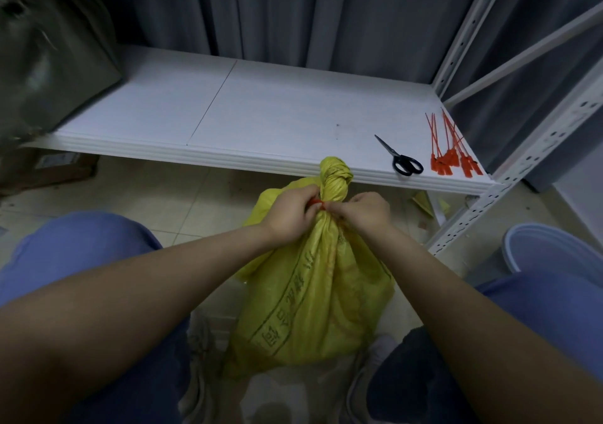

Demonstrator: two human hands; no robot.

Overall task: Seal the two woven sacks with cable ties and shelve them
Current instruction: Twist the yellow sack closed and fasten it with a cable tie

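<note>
Head view: one yellow sack [313, 293] is stood on the floor between the knees; one red cable tie [316, 202] round its neck is pinched by left hand [290, 213] and right hand [368, 211]. Beyond, one scissors [399, 159] and one bunch of spare ties [452, 152], uncounted, are laid on the shelf [261, 113].

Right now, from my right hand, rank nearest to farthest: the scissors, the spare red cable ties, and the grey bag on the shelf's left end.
From the right hand at the yellow sack's neck:
1. scissors, on the shelf just ahead, slightly right.
2. spare cable ties, farther right, at the shelf's right end.
3. grey bag, far left end.
</note>
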